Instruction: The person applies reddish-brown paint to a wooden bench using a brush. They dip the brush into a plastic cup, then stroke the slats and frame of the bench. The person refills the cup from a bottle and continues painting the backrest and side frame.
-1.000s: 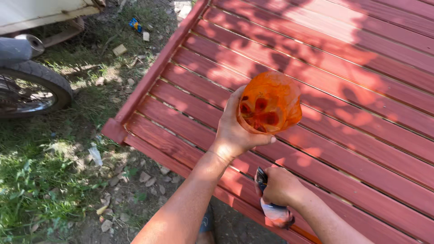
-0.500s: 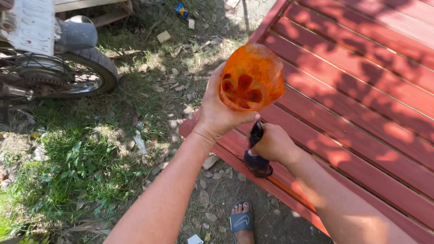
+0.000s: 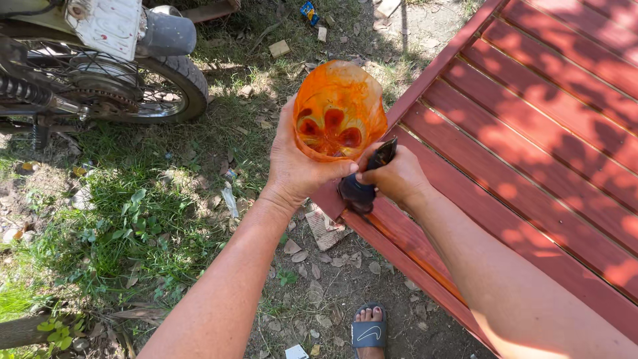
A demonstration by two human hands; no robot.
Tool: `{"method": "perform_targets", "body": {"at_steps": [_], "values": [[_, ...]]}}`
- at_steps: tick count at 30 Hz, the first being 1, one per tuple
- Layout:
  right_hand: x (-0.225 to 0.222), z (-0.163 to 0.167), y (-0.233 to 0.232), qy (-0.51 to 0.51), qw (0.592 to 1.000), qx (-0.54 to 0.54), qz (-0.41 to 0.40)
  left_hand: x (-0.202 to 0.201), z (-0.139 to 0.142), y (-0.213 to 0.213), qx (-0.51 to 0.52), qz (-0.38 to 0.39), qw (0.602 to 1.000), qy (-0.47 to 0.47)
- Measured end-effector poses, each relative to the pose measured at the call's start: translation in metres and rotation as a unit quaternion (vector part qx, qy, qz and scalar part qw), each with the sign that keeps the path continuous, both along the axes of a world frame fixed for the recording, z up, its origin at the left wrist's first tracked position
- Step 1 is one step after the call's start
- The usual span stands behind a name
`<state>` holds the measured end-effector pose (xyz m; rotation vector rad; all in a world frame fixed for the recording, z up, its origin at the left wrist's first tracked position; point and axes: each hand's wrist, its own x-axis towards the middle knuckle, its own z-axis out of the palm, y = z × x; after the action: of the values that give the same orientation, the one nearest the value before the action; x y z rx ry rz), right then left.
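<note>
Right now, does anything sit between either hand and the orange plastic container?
Nothing visible does. The left hand grips the orange container directly, and the right hand, holding a dark brush, rests against its lower edge.

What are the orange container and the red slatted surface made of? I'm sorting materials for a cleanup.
The orange container looks like thin translucent plastic, a cut bottle bottom: light glows through it and its base has moulded lobes. The red slatted surface looks like wooden boards under glossy red-brown paint, with gaps between the planks; the wood is a guess.

Motorcycle rear wheel (image 3: pixel 143 90) upper left on grass (image 3: pixel 119 226). Red-painted plank deck (image 3: pixel 545 133) right. Sandalled foot (image 3: pixel 369 330) bottom, on stony dirt.
</note>
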<state>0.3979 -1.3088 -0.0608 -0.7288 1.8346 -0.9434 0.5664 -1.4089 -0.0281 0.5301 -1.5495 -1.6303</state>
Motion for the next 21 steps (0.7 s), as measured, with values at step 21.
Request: {"method": "perform_targets", "body": {"at_steps": [21], "values": [[-0.052,-0.008,0.134,-0.091,0.979,0.118,-0.138,-0.089,0.015,0.092,-0.010,-0.059,0.997,-0.049]]}}
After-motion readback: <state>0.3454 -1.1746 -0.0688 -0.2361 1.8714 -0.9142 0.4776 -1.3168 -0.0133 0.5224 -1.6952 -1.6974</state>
